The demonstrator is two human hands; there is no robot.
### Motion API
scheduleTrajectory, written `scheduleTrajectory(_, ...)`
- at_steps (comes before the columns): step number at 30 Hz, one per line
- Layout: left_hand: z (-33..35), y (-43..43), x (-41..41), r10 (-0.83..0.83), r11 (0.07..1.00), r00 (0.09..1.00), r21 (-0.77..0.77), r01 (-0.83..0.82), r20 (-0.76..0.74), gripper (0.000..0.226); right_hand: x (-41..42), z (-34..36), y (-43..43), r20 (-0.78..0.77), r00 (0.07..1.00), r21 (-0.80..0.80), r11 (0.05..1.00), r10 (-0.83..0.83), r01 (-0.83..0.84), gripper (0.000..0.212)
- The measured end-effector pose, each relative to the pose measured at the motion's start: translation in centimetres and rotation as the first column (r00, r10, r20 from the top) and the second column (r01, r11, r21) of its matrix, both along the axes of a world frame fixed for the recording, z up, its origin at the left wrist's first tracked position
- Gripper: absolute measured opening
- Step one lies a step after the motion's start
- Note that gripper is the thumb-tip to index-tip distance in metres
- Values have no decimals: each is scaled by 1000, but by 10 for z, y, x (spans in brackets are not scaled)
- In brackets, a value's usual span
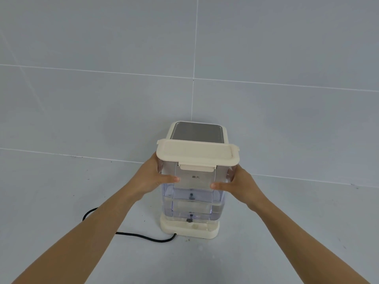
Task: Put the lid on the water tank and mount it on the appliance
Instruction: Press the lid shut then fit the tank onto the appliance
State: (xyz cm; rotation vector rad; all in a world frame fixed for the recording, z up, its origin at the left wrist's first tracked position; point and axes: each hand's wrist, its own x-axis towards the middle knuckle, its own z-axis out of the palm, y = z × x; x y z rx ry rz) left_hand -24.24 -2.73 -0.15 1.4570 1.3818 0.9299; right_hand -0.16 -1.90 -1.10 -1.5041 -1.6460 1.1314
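The grey tiled floor (287,232) meets a grey tiled wall (102,99) behind the work area. The cream appliance (196,132) stands upright on the floor close to the wall, with a dark panel on its top face and a cream base plate (189,230) projecting toward the camera. The clear water tank (192,193) stands upright in front of the appliance body, directly above the base plate; whether it is fully seated cannot be told. The cream lid (196,153) is fitted on the tank top, its front latch tab folded down. The left hand (151,181) grips the tank's left side, thumb across the front face. The right hand (240,185) grips the right side in the same manner. The tank sits between both hands. A black power cord (143,236) runs from the base plate across the floor to the left.
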Motion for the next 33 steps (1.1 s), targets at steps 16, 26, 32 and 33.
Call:
scheduleTrajectory(16,-10,4,-6,-15,998,999,-52,17,29,92,-9,-9,-6,57,997,46,998,-44,42,83)
scheduleTrajectory(26,-25,3,-6,-1,999,999,-48,2,38,80,-15,-15,-14,107,992,54,996,-70,65,83)
scheduleTrajectory(32,-30,4,-7,2,1000,1000,-30,-1,19,80,-14,-19,-15,137,987,61,996,-79,71,84)
scheduleTrajectory(33,-30,4,-6,0,1000,1000,-26,0,13,80,-14,-19,-16,138,987,59,996,-78,70,84)
